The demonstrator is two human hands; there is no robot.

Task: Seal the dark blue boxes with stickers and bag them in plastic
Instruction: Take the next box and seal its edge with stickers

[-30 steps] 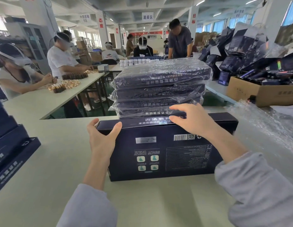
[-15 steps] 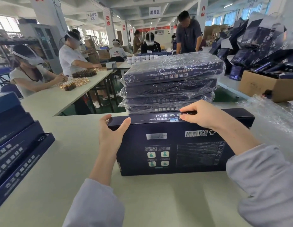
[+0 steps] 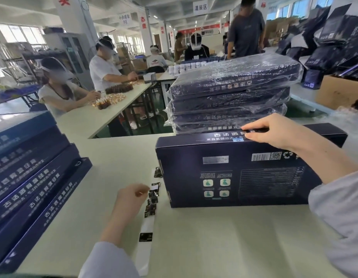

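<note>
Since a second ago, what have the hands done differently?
The left hand let go of the dark blue box and dropped to the sticker strip beside it. The right hand still grips the box's top edge; the box stays upright.

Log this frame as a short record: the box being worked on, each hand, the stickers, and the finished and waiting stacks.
Box in work: dark blue box, unbagged, standing on its long edge on the table
Right hand: right hand grips the box's top edge
Left hand: left hand, fingers curled at the sticker strip; whether it holds a sticker cannot be told
Finished: stack of bagged boxes directly behind the box
Waiting: unbagged boxes stacked at far left
</note>
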